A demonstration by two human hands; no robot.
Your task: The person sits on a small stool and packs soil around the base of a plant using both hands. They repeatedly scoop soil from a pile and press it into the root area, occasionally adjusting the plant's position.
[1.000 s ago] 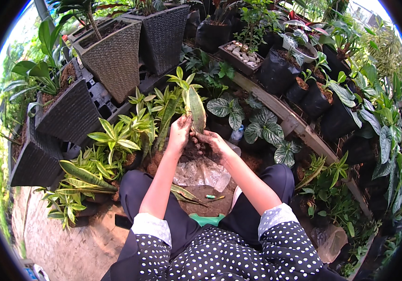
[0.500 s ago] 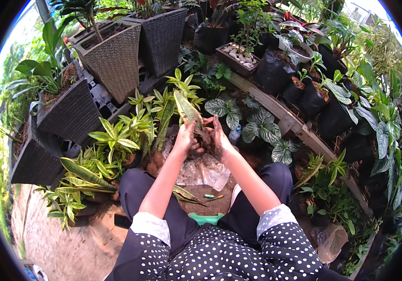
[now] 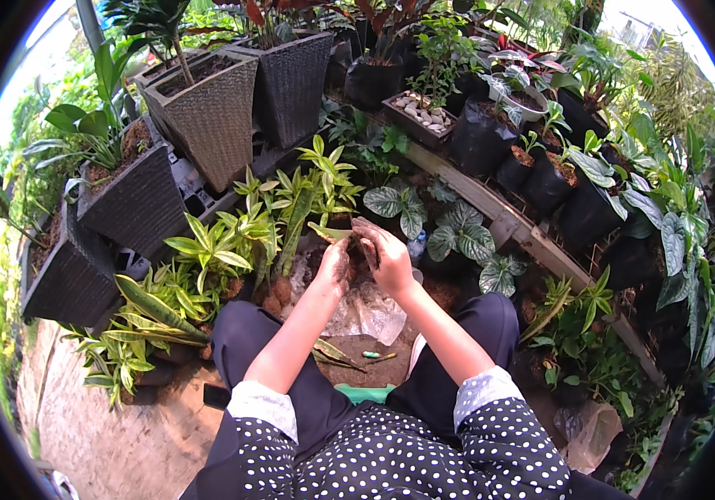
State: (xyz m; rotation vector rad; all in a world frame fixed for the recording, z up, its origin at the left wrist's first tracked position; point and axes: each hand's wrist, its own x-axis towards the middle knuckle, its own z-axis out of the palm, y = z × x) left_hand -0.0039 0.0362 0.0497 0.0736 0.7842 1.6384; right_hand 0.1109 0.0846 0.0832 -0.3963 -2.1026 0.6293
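Note:
Above the ground between my knees, my left hand (image 3: 335,265) is closed round the lower part of a snake plant cutting (image 3: 330,232). Its pale-edged leaf pokes out over that hand, tilted and foreshortened. My right hand (image 3: 386,258) cups the same plant from the other side, fingers bent over its dark, soil-covered base. Both hands are dirty, and they hide most of the base. Under them lies a crumpled clear plastic sheet (image 3: 378,312) smeared with soil.
Loose snake plant leaves (image 3: 336,352) and a small green-and-white item (image 3: 371,355) lie before a green stool (image 3: 364,395). Leafy plants (image 3: 216,246) crowd the left. Tall planters (image 3: 207,112) stand behind; a wooden rail (image 3: 499,208) and black plant bags (image 3: 486,137) are at right.
The cutting's leaf, upright before, now tips over and looks shorter. Both hands have dropped slightly, and my right hand has turned and closed in over the base.

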